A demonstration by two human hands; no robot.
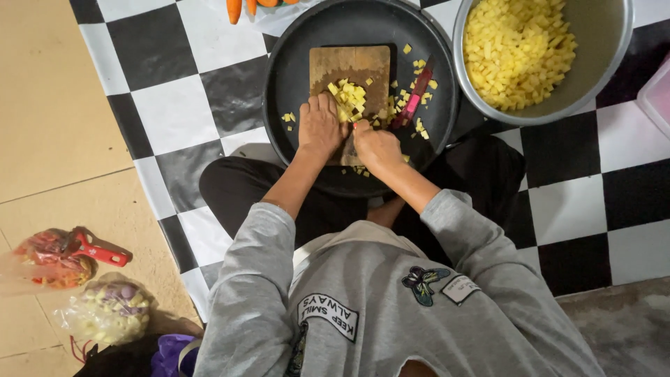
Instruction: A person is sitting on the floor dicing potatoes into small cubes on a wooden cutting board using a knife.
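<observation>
Black tray (293, 63) holds a wood board (349, 66); yellow cubes (349, 96) sit on the board's near end, right past both hands. Left hand (319, 129) lies flat and loose, touching them. Right hand (377, 148) looks clenched, can't tell on what.

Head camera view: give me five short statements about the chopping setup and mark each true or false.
1. Both hands, the left hand and the right hand, rest on the small wooden cutting board beside a pile of yellow diced pieces. True.
2. The board lies inside a round black tray. True.
3. The right hand grips the red-handled knife. False: the knife lies on the tray, apart from the hand.
4. The round metal bowl is empty. False: it holds many yellow cubes.
5. The orange carrots lie in the bowl. False: they lie beyond the tray, at the top edge.
</observation>
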